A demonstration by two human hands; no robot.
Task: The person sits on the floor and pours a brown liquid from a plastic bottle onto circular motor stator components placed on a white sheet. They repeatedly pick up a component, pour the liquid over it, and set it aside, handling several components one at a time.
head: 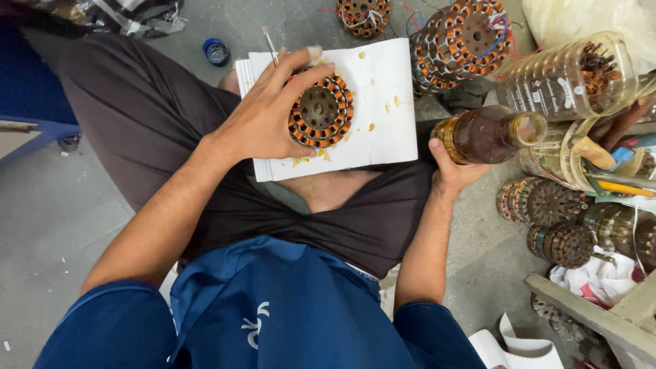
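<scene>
Nearest you, at 6 o'clock, your blue shirt (273, 314) fills the bottom of the view, with your dark trousers (157, 123) running up to 11 o'clock. Your left hand (270, 116) lies just above centre, at about 12 o'clock, its fingers spread and curled over the rim of a copper-wound stator (322, 113), gripping it from the left; a thin stick (270, 46) pokes up between those fingers. The stator sits on a white pad (379, 102) resting on your lap, spotted with yellowish crumbs. Your right hand (451, 171) is at 2 o'clock from centre, closed from below around a brown bottle (486, 135) that lies tilted, its open mouth pointing right, just beside the pad's right edge. Past it, at 3 o'clock, wound stators (550, 222) lie on the grey floor (55, 219) near a clear plastic jar (570, 78) and a tub of tools (601, 164). Farther off, at 1 o'clock, a stack of stators (461, 44) with coloured wires stands above the pad, another stator (364, 15) lies at 12, and a small blue cap (216, 51) sits at 11.
</scene>
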